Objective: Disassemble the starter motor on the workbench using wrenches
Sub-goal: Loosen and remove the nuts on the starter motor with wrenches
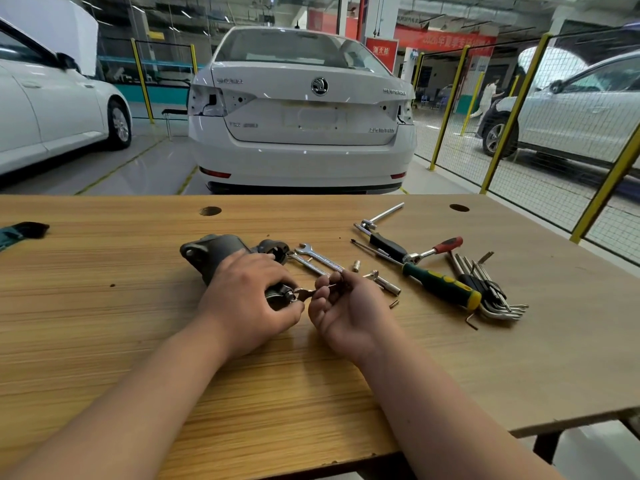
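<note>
Starter motor [214,251] lies on its side mid-workbench [104,323], near front edge. Left hand [249,296] wraps over motor's near end, fingers curled round casing, pinning it down. Right hand [346,306] pinches small wrench [306,292] by its shank, head set at fastener on motor's end.

Motor likely heavy, rigid cast metal, rounded, so prone to roll under torque. Best hold is on the barrel, palm pressing down. Wrench is thin and light and could slip off the small nut.

Spare wrenches [318,258], screwdriver [440,284], hex keys [491,296] lie to the right.
</note>
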`<state>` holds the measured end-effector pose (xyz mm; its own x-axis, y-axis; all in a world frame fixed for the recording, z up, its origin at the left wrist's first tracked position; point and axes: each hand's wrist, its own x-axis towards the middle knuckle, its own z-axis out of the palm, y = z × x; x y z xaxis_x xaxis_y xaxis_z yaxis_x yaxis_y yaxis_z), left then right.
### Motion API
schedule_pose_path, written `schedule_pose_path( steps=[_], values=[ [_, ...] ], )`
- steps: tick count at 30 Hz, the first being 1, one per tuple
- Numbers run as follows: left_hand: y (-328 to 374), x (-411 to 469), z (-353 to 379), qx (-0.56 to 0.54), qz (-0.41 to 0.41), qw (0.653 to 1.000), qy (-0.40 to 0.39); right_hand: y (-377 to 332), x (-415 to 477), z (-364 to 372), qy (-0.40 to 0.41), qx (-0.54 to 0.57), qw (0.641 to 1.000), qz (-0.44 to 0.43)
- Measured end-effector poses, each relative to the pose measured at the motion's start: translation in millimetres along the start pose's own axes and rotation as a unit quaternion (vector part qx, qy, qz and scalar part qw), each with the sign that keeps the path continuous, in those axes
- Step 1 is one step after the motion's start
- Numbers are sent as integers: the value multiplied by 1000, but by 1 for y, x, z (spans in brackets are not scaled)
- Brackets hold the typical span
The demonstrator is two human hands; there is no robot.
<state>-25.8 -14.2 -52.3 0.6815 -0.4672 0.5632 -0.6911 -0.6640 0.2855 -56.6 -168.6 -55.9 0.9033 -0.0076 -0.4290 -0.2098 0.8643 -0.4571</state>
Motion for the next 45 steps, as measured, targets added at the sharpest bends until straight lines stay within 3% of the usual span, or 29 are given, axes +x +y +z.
schedule_pose_path(
  steps=[6, 15, 23, 32, 37, 39, 41, 43, 45],
  values=[
    [2, -2, 0, -3, 4, 1000, 15, 6, -2, 3, 23, 56, 998, 33],
    [0, -6, -1, 16, 56, 998, 23, 8, -2, 2, 12, 53, 998, 39],
    [-3, -16, 7, 3, 59, 996, 72, 9, -2, 10, -10, -55, 997, -60],
    [0, -16, 6, 10, 46, 996, 72, 14, 0, 11, 22, -25, 999, -39],
    [-2, -15, 8, 9, 45, 996, 76, 8, -1, 17, 4, -113, 990, -85],
    [-3, -15, 9, 10, 43, 996, 74, 4, -2, 22, -20, -230, 961, -155],
    [-5, -16, 11, 15, 44, 996, 77, 1, -8, 29, -46, -386, 887, -248],
    [-6, -15, 12, 19, 48, 995, 83, -1, -16, 39, -77, -554, 758, -337],
    [-5, -14, 13, 12, 52, 993, 101, 3, -25, 47, -123, -694, 586, -400]
  ],
)
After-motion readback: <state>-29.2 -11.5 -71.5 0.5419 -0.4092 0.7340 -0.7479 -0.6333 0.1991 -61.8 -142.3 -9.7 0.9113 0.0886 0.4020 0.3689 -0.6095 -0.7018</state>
